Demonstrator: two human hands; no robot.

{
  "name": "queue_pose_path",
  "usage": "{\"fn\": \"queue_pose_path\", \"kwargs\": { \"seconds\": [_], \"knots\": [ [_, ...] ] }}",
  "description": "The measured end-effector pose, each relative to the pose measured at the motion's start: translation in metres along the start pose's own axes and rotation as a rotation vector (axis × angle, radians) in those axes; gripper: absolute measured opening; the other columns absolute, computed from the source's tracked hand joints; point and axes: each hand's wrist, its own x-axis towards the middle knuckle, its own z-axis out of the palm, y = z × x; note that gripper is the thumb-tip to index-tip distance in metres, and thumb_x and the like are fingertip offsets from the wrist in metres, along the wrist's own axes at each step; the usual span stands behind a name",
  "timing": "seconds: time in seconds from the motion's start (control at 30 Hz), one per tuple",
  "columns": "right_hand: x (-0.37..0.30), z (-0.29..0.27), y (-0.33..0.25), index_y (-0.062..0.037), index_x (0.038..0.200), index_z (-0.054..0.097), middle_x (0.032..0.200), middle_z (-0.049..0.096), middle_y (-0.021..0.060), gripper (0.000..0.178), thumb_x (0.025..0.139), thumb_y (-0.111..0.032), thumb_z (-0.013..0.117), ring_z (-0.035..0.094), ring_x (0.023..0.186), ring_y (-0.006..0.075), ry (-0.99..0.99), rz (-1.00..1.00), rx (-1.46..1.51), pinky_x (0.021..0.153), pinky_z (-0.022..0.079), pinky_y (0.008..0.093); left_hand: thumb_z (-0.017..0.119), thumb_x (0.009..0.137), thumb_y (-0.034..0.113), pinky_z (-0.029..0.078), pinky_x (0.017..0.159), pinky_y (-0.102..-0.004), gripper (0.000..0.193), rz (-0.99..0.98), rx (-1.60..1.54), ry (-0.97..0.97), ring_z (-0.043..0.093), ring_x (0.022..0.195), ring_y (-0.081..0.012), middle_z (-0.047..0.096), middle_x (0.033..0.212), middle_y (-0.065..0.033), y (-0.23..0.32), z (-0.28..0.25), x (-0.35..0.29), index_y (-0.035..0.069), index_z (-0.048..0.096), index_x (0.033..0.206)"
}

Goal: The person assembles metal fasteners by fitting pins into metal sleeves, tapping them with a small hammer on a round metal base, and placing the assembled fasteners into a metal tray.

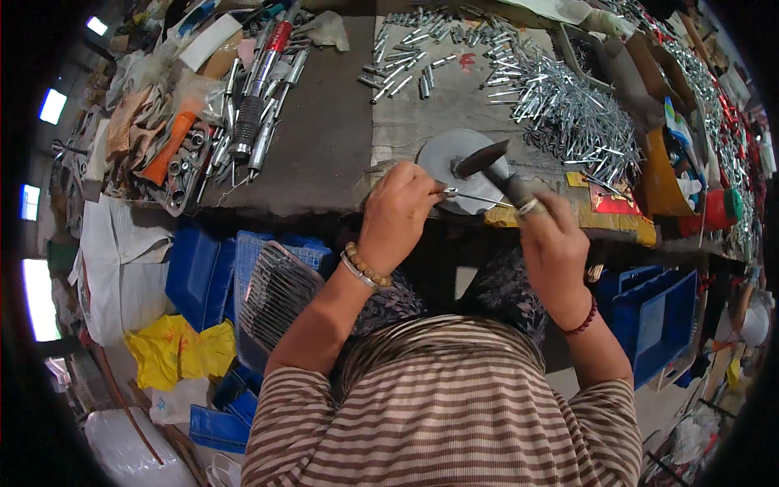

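While the left hand [399, 213] pinches metal [452, 192], the right [557, 243] clasps a hammer [484, 160]

The hammer head [484, 157] looks matt metal, the piled rods [580, 118] glossy.

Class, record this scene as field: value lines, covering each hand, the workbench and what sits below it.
Left hand: holds a thin metal rod over a grey disc
Right hand: grips a hammer, its head over the disc; contact unclear
Workbench: heaped metal rods at right, short metal tubes beyond the disc, long tools at left
Below left: blue crates, yellow plastic bag
Below right: another blue crate
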Motion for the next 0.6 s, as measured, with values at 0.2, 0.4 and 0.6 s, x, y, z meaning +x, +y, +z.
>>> {"fn": "queue_pose_path", "kwargs": {
  "seconds": [0.2,0.4,0.6],
  "knots": [
    [0.0,0.003,-0.005,-0.0094,0.102,0.073,0.105,0.07,0.0081,0.025,0.079,-0.001,0.069,0.07,0.079,0.0283,-0.076,-0.078,-0.075,0.065,0.056,0.0367,0.071,0.084,-0.001,0.052,0.075,-0.0389,0.011,-0.019,0.02,-0.014,0.064,0.086,-0.0313,0.06,0.093,-0.0129,-0.001,0.0,0.001,0.0,0.069,0.095],
    [-0.011,0.014,0.003,-0.0076,0.105,0.072,0.102,0.069,0.0085,0.028,0.08,0.003,0.068,0.069,0.077,0.03,0.179,-0.137,0.037,0.064,0.056,0.0377,0.072,0.084,0.001,0.052,0.072,-0.0378,0.012,-0.011,0.013,0.01,0.065,0.084,-0.0302,0.062,0.094,-0.012,-0.004,0.002,0.001,0.001,0.07,0.096],
    [0.008,0.008,0.008,-0.0082,0.115,0.068,0.112,0.064,0.0136,0.031,0.084,0.0,0.066,0.066,0.087,0.0354,-0.136,0.152,0.233,0.07,0.053,0.0426,0.073,0.085,0.003,0.052,0.074,-0.0373,0.011,-0.022,-0.006,0.0,0.065,0.086,-0.0291,0.062,0.094,-0.0106,0.0,-0.004,0.002,0.003,0.072,0.095]
  ]
}}
